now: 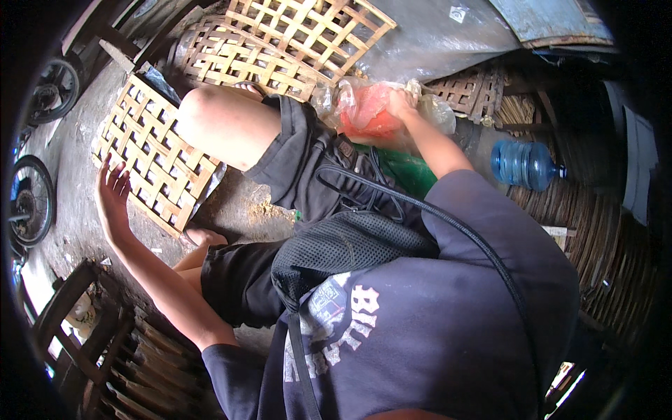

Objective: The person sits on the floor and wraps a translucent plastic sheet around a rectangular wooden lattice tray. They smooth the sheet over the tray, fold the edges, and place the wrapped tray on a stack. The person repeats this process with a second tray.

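My left hand [114, 196] is raised with its fingers stretched apart and nothing in it. It is beside the left edge of a woven bamboo-strip panel [157, 150] that lies across the floor by my legs. At the upper middle, my right hand [401, 105] has its fingers curled down at a clear plastic bag [439, 115] with an orange-red bag or contents [365, 110] inside. The fingertips are partly hidden by the crumpled plastic. Green plastic [406, 170] lies just below this bag, next to my thigh.
More woven bamboo panels [311, 28] lie overlapping at the top. A grey plastic sheet [434, 38] spreads beside them. To the right, a blue water jug [521, 164] lies on its side by stacked thin strips [595, 245]. Wheels [31, 199] stand at far left, a wooden frame [77, 294] at lower left.
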### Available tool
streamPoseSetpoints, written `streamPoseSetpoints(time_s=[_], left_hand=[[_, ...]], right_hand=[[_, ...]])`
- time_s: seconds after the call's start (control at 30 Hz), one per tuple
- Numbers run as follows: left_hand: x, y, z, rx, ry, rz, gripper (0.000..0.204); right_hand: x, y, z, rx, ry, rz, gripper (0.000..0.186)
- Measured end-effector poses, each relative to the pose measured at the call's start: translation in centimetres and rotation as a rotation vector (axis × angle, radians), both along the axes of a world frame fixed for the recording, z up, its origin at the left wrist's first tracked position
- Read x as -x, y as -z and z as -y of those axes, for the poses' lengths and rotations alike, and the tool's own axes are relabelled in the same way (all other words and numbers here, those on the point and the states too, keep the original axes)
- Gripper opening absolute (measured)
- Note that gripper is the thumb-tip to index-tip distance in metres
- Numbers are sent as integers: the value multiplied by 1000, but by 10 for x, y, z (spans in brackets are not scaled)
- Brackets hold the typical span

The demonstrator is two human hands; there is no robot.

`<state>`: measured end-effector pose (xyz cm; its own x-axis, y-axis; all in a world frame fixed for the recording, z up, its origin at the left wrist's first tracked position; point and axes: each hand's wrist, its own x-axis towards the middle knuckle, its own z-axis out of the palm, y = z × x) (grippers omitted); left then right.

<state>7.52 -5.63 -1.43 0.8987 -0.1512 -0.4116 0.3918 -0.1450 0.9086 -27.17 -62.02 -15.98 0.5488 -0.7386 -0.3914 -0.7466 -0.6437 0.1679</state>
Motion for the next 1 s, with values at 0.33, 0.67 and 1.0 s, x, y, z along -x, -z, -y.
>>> streamPoseSetpoints(time_s=[0.33, 0.67, 1.0], left_hand=[[14, 15, -48, -41, -90, -37, 44], [18, 43, -79, -113, -164, -182, 47], [0, 43, -49, -155, -79, -95, 51]], right_hand=[[-15, 23, 6, -9, -234, -214, 23], [3, 67, 68, -21, -456, -53, 19], [12, 77, 60, -39, -429, -58, 23]])
